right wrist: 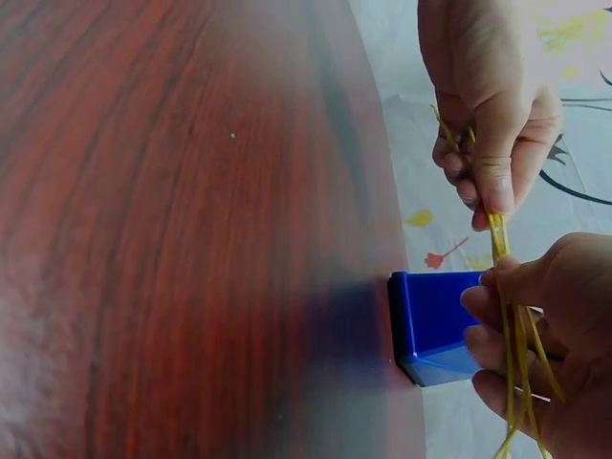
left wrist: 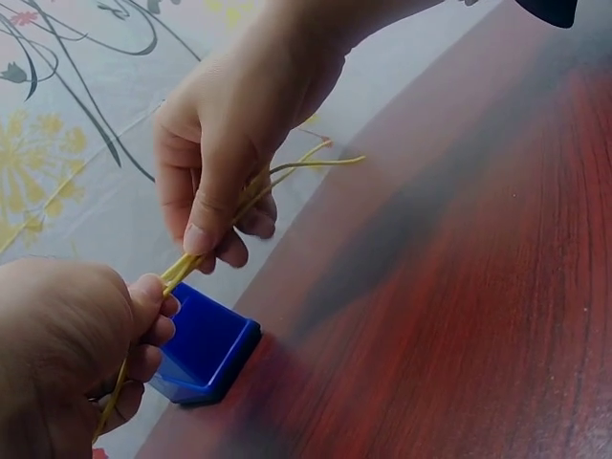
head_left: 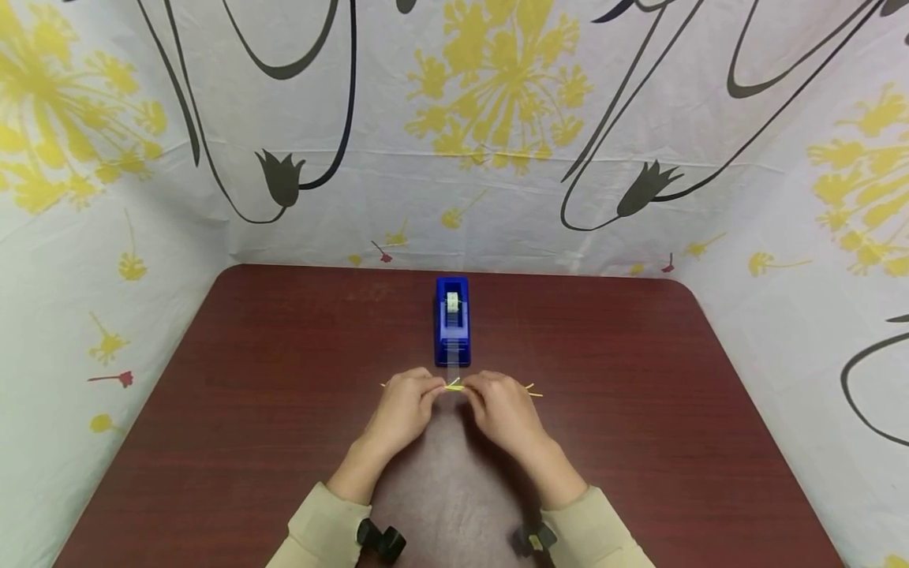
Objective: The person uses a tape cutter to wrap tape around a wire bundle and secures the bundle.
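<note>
A bundle of thin yellow strands spans the short gap between both hands, just in front of a blue tape dispenser. My left hand pinches the bundle between thumb and fingers on the left. On the right, my right hand pinches the same bundle a little way off. Loose strand ends splay out past the right palm in the right wrist view. A clear strip of tape reaches from the dispenser's front down to the strands; whether it sticks to them I cannot tell.
The dark red-brown table has rounded far corners. A white cloth with yellow and grey flower prints hangs behind it and along both sides. Dark wrist devices sit at both sleeve cuffs.
</note>
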The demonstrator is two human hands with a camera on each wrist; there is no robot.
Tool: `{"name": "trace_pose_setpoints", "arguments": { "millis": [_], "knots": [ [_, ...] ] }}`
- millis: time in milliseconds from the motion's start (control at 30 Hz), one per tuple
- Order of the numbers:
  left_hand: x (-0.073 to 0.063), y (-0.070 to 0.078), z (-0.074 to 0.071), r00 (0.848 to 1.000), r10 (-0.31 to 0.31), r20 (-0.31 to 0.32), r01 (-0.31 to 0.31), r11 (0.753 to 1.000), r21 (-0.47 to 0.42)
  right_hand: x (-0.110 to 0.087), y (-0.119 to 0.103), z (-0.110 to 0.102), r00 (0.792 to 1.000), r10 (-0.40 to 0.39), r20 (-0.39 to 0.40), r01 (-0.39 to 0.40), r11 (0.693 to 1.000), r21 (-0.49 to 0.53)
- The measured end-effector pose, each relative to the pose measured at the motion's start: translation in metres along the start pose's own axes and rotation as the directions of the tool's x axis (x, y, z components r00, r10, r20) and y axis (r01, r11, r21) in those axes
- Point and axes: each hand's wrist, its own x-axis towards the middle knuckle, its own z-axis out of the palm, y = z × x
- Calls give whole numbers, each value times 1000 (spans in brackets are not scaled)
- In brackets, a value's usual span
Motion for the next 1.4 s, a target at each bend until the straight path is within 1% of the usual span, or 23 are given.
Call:
{"name": "trace_pose_setpoints", "arguments": {
  "millis": [133, 333, 433, 633, 767, 933, 1100, 1200, 1300, 1400],
  "knots": [
    [-1, 0, 0, 1000, 10, -19, -10, 1000, 16, -2, 0, 2, 1000, 18, 14, -18, 1000, 15],
    [-2, 0, 0, 1000, 12, -20, -11, 999, 37, -4, 0, 5, 998, 46, 33, -47, 999, 25],
    [-2, 0, 0, 1000, 14, -23, -13, 999, 34, -4, 0, 5, 999, 51, 10, -52, 997, 55],
    [-3, -1, 1, 999, 11, -33, -12, 1000, -11, -4, 2, 4, 999, 51, -19, -49, 995, 90],
    [-3, 0, 1, 1000, -7, -6, 7, 1000, -20, -4, 4, 5, 998, 52, -21, -50, 995, 91],
    [-1, 1, 0, 999, -30, 46, 29, 999, 13, -4, 6, 6, 999, 27, -40, -24, 998, 66],
    [1, 1, 0, 996, -49, 78, 44, 997, 62, -4, 7, 6, 998, -11, -64, 13, 999, 34],
    [2, 1, -1, 993, -66, 99, 60, 996, 69, -3, 7, 6, 998, -20, -67, 21, 1000, 16],
    [2, 1, -2, 993, -71, 96, 66, 996, 56, -3, 6, 6, 998, -15, -61, 16, 1000, 4],
    [2, 0, -2, 997, -49, 61, 46, 998, 49, -3, 4, 6, 999, 2, -42, -2, 1000, 4]
  ]
}}
